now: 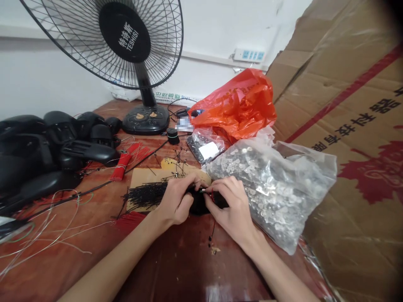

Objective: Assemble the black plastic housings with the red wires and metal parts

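Both of my hands meet over the table around a black plastic part (199,206), much of it covered by fingers. My left hand (178,201) is closed at the part's left side, its fingertips bent over the top; what they pinch is hidden. With thumb and forefinger, my right hand (231,205) pinches thin wires (204,191), white and green at the tips. A red wire (212,195) loops by the right fingers, and a dark lead hangs below to a small black connector (210,240). Left of my left hand lies a bundle of black wires (146,195) on cardboard (137,178).
A clear bag of metal pieces (267,184) lies right of my hands, before an orange bag (239,105). Black plastic shells (59,142) are heaped left, near red wires (121,165). A fan (145,117) stands behind; a large carton (355,126) borders the right.
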`<state>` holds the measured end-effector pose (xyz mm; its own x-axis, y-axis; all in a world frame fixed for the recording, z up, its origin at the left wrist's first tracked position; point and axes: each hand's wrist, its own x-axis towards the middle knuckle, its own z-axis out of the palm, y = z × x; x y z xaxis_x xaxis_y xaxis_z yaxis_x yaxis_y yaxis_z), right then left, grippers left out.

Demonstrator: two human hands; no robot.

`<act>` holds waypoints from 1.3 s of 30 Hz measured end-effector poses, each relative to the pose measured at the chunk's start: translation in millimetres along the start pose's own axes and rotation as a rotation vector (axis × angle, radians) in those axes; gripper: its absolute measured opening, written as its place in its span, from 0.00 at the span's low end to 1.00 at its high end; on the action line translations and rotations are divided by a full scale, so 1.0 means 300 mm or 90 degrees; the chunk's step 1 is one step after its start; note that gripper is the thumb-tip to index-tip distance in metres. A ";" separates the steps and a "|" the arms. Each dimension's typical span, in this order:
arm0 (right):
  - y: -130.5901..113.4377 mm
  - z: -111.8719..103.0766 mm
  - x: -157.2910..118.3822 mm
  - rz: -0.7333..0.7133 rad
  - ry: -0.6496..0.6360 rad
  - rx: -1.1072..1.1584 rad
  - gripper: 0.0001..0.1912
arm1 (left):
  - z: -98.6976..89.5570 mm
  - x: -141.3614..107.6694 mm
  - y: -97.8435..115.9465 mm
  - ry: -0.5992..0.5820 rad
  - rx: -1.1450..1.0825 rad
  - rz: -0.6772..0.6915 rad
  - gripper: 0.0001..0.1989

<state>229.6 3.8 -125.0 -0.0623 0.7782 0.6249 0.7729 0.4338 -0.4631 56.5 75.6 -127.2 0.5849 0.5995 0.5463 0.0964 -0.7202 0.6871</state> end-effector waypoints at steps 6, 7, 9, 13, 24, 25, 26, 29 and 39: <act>0.000 0.001 0.000 -0.021 -0.026 0.023 0.07 | 0.002 -0.004 -0.004 -0.003 0.001 -0.018 0.05; 0.000 0.001 0.000 -0.024 -0.030 0.024 0.08 | 0.003 -0.003 -0.005 -0.004 0.003 -0.018 0.05; 0.000 0.001 -0.001 -0.024 -0.034 0.018 0.09 | 0.003 -0.002 -0.007 -0.005 0.007 -0.015 0.05; -0.001 0.002 -0.003 -0.027 -0.031 0.010 0.08 | 0.002 -0.001 -0.010 0.001 0.025 -0.001 0.04; 0.000 0.002 -0.006 -0.021 -0.033 0.005 0.04 | -0.003 -0.001 -0.004 -0.007 0.052 0.029 0.05; -0.001 0.002 -0.005 -0.021 -0.028 0.008 0.05 | -0.002 -0.001 -0.003 -0.004 0.056 0.037 0.05; -0.002 0.002 -0.005 -0.020 -0.022 0.010 0.04 | -0.002 -0.001 -0.003 0.000 0.060 0.045 0.05; -0.005 0.003 -0.003 -0.021 -0.009 0.009 0.04 | 0.002 -0.006 -0.006 0.013 0.067 0.055 0.05; -0.001 -0.006 -0.004 0.040 0.001 0.065 0.08 | 0.001 0.004 0.002 0.030 0.060 0.047 0.04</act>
<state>230.5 2.0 -124.6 -0.0144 0.8047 0.5935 0.7064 0.4282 -0.5636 57.4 75.7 -126.1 0.5544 0.5577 0.6177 0.1312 -0.7915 0.5969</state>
